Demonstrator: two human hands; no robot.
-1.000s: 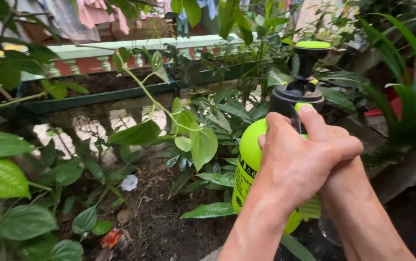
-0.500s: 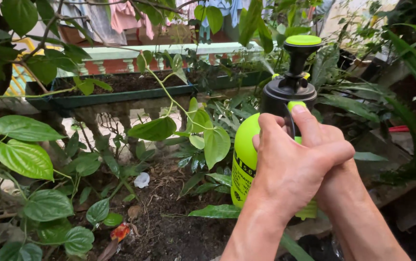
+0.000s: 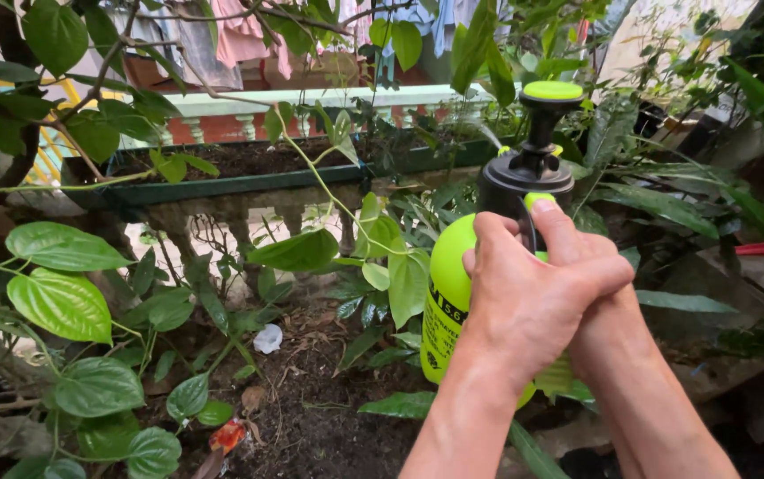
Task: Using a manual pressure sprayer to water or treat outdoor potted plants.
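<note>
Spraying: left hand (image 3: 532,306) wraps the green pressure sprayer (image 3: 453,302), thumb on trigger.
Right hand: mostly hidden behind it; hold unclear.
Aim: judged best at leaves (image 3: 399,266), centre frame.

Under the left hand (image 3: 532,297) a lime-green spray bottle (image 3: 448,297) is wearing a black pump head (image 3: 524,182) with a lime-green knob (image 3: 552,90), while beyond it a dark-green planter (image 3: 222,184) is showing brown soil.
</note>
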